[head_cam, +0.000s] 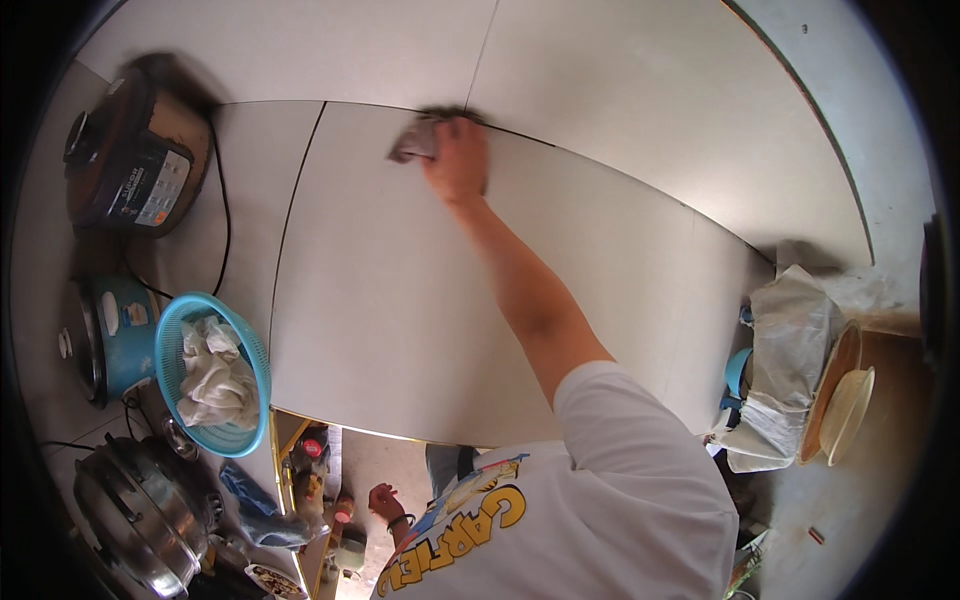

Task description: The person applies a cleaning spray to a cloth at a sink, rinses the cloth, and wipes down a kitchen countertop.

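My right hand [459, 161] presses a crumpled greyish cloth [415, 141] against a pale panelled surface, beside the dark seam where the panels meet. Motion blurs both the hand and the cloth's edge. The pale panel [390, 300] extends from the hand down to an edge in front of my body. My left hand [386, 503], with a dark band at the wrist, hangs low beside my body, beyond that edge. Its fingers look curled, but it is too small to tell whether anything is in them.
At left stand a brown Supor cooker [139, 161] with a black cord, a blue rice cooker [124, 337], a blue basket [259, 382] of white cloth and a steel pot [142, 510]. Bottles [343, 510] sit low below. A covered rack [791, 337] and basins [847, 416] are at right.
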Tool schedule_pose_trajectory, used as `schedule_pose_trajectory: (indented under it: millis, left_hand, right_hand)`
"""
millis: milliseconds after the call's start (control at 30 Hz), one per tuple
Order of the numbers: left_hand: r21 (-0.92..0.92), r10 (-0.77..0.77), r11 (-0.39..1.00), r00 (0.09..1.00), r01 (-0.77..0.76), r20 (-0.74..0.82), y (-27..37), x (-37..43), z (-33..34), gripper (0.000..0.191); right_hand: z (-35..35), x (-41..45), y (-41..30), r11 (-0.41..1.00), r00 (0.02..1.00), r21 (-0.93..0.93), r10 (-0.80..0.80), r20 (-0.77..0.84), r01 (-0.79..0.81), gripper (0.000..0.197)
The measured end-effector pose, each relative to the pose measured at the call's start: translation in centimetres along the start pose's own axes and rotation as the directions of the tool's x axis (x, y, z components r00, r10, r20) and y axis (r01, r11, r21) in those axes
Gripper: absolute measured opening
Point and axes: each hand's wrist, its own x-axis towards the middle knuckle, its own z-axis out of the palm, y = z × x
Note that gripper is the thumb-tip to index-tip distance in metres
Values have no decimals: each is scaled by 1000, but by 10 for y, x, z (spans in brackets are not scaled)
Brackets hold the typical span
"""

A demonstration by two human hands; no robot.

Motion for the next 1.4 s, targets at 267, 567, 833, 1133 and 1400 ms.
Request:
schedule_pose_trajectory:
  millis: [267,567,833,1133,1400]
  left_hand:
    - [-11,44,999,998,-45,-43,20,8,5,13]
    - [70,65,996,996,-60,-68,59,6,4,12]
    - [97,107,990,993,-101,-55,104,13,7,14]
    - [-336,-3,941,992,-39,-123,249,83,-24,53]
    - [-715,-265,586,925,380,274,298,144,-40,71]
  right_hand:
    - [9,-51,-90,690,803,648,-562,197,324,44]
    - [-3,5,-17,811,935,585,-207,290,-2,46]
    - [-85,-244,-165,116,583,793,-615,530,-599,45]
    - [-29,-90,-36,812,974,549,95,206,-196,58]
    - [112,50,-130,939,976,264,-214,-47,219,60]
